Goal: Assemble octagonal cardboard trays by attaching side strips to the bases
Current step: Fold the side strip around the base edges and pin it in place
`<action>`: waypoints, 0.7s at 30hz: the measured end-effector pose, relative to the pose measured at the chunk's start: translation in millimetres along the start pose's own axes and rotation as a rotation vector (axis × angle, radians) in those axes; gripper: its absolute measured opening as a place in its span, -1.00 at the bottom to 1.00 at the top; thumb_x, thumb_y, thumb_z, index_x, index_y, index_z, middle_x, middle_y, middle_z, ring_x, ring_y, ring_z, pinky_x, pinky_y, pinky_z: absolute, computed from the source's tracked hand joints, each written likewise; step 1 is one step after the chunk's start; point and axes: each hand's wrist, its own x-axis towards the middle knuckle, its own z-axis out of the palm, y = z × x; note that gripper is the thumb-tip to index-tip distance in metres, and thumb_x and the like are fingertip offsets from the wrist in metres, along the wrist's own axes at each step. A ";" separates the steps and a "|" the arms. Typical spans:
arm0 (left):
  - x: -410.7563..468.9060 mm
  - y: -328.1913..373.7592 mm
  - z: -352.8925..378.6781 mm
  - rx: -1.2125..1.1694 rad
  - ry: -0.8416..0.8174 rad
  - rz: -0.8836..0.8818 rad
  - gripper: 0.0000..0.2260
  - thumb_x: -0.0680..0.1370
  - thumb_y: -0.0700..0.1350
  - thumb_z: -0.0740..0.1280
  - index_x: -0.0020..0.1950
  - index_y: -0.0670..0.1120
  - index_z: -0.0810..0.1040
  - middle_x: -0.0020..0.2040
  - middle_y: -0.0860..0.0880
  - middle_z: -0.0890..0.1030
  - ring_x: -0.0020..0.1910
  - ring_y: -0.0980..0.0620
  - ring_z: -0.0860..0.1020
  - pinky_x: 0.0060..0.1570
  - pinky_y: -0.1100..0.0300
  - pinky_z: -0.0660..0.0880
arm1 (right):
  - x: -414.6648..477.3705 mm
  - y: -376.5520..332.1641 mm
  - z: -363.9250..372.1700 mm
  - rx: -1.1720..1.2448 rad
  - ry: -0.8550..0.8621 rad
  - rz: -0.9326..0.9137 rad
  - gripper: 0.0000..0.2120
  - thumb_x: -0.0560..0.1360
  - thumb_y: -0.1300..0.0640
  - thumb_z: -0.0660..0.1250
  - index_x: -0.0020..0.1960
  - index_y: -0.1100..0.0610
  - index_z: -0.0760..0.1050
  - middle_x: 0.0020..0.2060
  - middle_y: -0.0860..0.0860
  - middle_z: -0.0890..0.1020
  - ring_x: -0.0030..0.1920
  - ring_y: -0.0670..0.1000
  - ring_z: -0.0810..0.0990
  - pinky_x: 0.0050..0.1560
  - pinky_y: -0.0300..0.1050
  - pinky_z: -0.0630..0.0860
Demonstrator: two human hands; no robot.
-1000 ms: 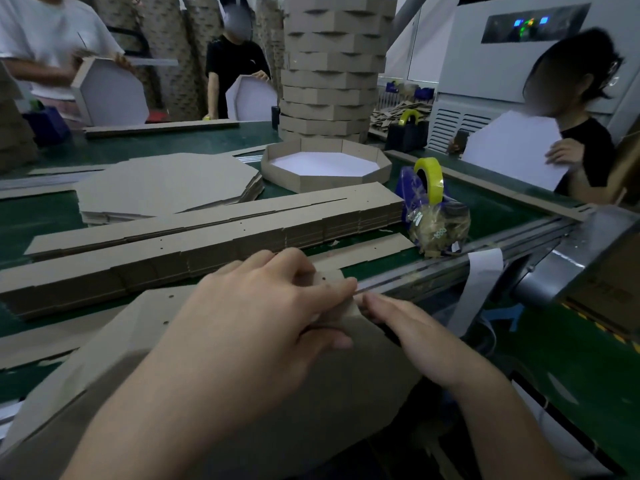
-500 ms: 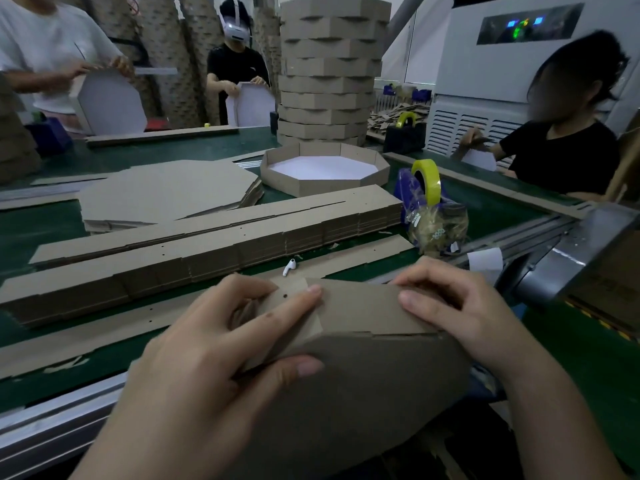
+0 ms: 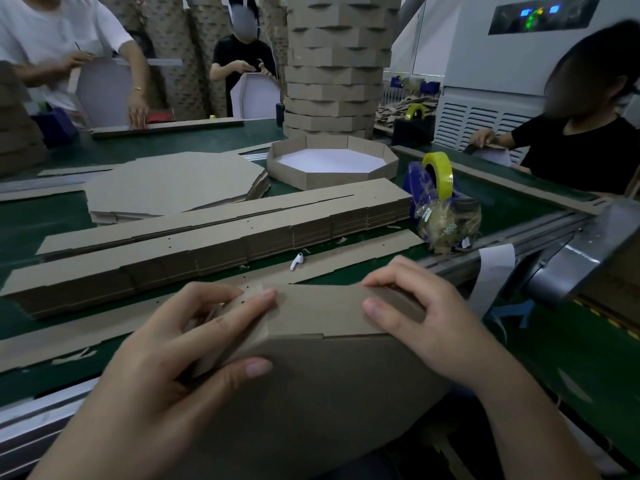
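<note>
At the near edge of the tabletop (image 3: 502, 206), a half-built tray is held tilted up. The brown underside of its octagonal base (image 3: 329, 393) faces the viewer, and a side strip (image 3: 318, 310) is folded along the far edges.

Left hand (image 3: 194, 341): the grip is closed across a corner, with fingers on the strip's outer face and the thumb on the base. Right hand (image 3: 433, 323): the grip is closed over the strip's top edge, with the thumb flat on its outer face.

The board is matte brown cardboard, probably light, stiff across each flat panel and willing to bend only at the scored folds. Its dry surface should not slip, though a hard pinch could crease an edge. The soundest hold appears to be at the corners, where strip meets base.

Behind lie a stack of flat strips (image 3: 207, 251) with small punched holes and a pile of flat bases (image 3: 173, 181). A finished tray (image 3: 332, 164) with a white floor sits farther back, beside a glossy yellow tape roll (image 3: 440, 174). A white earbud (image 3: 296, 261) lies near the stack of strips.
</note>
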 end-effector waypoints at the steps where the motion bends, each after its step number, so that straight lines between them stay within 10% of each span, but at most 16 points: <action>1: -0.4 -1.2 -1.7 -0.001 -0.019 0.001 -0.55 0.47 0.22 0.27 0.37 0.28 0.41 0.20 0.12 0.49 0.11 0.12 0.53 0.01 0.32 0.42 | 0.5 0.7 3.9 0.005 -0.004 0.001 -0.67 0.45 -0.24 0.24 0.04 -0.06 0.54 -0.07 -0.21 0.52 0.05 -0.14 0.53 -0.03 -0.40 0.40; 21: 46.1 22.6 20.7 0.297 -0.182 0.165 -0.68 0.55 0.19 0.16 0.17 0.21 0.62 0.05 0.07 0.57 -0.05 0.03 0.55 -0.18 0.08 0.54 | 9.9 16.5 10.2 0.312 0.005 0.148 -0.79 0.49 0.05 0.26 -0.11 0.15 0.60 -0.22 0.10 0.61 -0.17 0.00 0.55 -0.14 -0.27 0.43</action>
